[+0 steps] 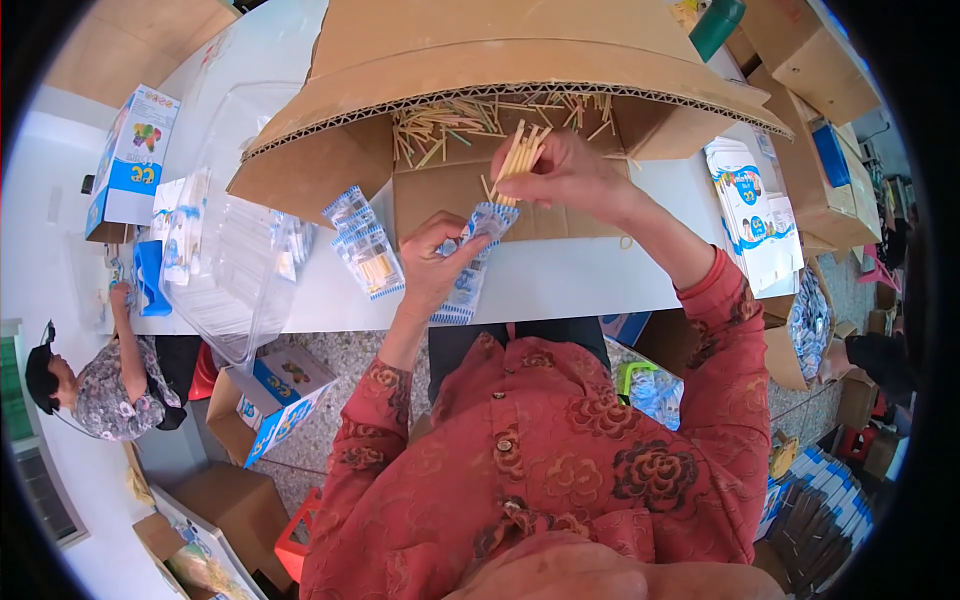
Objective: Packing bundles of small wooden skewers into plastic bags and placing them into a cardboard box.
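Observation:
My right hand (575,180) pinches a bundle of thin pale-yellow sticks (523,150), held upright and slightly tilted. Their lower ends meet the top of a blue-and-white plastic packet (462,298); how far they reach inside is hidden by the fingers. Closed around the packet's upper part is my left hand (437,265). Beside it on the table lie similar packets (372,258), with yellow sticks showing through the lower one. Just beyond both hands, a large cardboard box (450,205) lies with its opening toward me, many loose sticks (445,122) scattered inside.
A clear plastic tray (235,275) and printed cartons (138,165) stand on the white table (340,312) at left. Flat printed cartons (748,210) lie at right. Another person (110,380) works at far left. Open boxes (270,395) crowd the floor.

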`<state>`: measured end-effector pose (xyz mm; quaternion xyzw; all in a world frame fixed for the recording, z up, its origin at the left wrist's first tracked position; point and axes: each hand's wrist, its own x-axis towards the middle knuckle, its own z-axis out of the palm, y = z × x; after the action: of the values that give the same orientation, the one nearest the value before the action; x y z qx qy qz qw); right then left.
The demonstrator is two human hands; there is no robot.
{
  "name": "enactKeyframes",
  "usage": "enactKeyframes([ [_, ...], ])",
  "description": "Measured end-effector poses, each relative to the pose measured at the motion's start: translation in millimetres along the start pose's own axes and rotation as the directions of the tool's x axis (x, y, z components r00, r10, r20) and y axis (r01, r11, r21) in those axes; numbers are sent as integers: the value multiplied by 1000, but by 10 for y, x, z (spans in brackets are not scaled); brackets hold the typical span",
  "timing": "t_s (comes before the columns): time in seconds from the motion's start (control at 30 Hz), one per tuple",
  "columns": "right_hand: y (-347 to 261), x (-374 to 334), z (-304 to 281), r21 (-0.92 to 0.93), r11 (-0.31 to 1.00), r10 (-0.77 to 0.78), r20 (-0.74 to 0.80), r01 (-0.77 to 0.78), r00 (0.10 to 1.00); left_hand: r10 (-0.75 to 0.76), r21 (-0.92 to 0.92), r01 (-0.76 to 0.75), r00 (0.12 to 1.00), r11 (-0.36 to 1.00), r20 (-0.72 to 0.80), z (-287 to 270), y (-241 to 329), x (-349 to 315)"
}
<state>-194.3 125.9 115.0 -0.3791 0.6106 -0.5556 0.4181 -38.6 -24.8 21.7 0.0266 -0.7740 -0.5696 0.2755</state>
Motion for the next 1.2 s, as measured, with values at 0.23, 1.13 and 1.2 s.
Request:
enactKeyframes([
  [0.23,-142,-66,82,-1,990,-138,-61,138,989,-101,-14,101,995,995,15,-2,-10,-23],
  [1.13,-128,-123,89,267,964,-7,-12,10,1000,133,171,-118,988,978,-83,58,152,27],
  [1.2,-121,-127,98,262,965,3,-8,-1,1000,120,183,-101,988,978,-93,52,154,22],
])
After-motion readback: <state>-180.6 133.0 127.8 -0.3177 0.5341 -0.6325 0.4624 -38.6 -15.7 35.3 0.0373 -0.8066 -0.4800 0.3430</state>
